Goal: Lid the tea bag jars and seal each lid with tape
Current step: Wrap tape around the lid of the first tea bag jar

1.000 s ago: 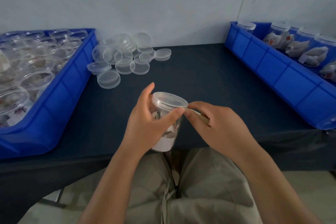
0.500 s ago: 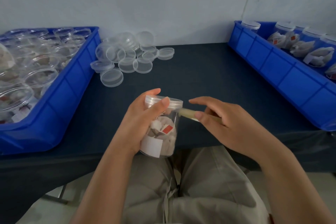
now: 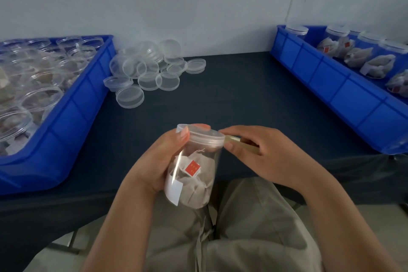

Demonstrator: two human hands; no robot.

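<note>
Jar [image 3: 194,172] tilted, lid [image 3: 204,137] pointing up-right, away.

Bare left forearm [image 3: 123,227] and left hand [image 3: 159,161]; bare right forearm [image 3: 344,218] and right hand [image 3: 265,154]. Khaki-grey trousers [image 3: 254,227] of light, creased cloth, with 1 matching drawstring [image 3: 198,247] at the front seam.

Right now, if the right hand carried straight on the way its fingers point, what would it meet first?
The clear plastic lid of the clear round tea bag jar gripped by the left hand. The right hand, pinching a yellowish tape strip, points leftward at the lid's rim, seemingly touching it.
</note>
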